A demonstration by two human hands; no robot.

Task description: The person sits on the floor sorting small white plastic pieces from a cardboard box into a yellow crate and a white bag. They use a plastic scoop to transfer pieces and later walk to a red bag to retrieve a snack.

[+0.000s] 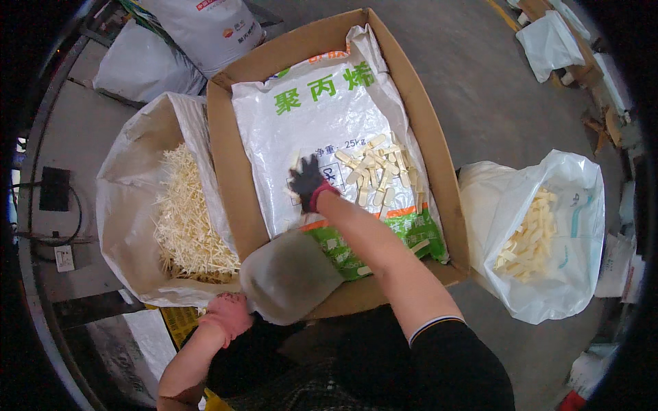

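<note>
My left hand (231, 313), in a pink glove, is closed at the near left rim of a translucent grey plastic container (290, 275). The container lies over the near edge of a large cardboard box (442, 149). Inside the box is a white polypropylene sack (277, 128) with green printing. My right hand (308, 180), gloved with a dark palm, is over the sack with fingers spread. A few pale pieces lie partly hidden beside it. To its right is a loose heap of flat cream plastic pieces (380, 169), shaped like short paddles.
Left of the box, an open white sack (128, 205) holds many thin cream plastic sticks (190, 221). On the right, an open plastic bag (576, 257) contains cream pieces (529, 236). Full white sacks (205, 31) stand behind. A wall socket (64, 258) and cables are at far left.
</note>
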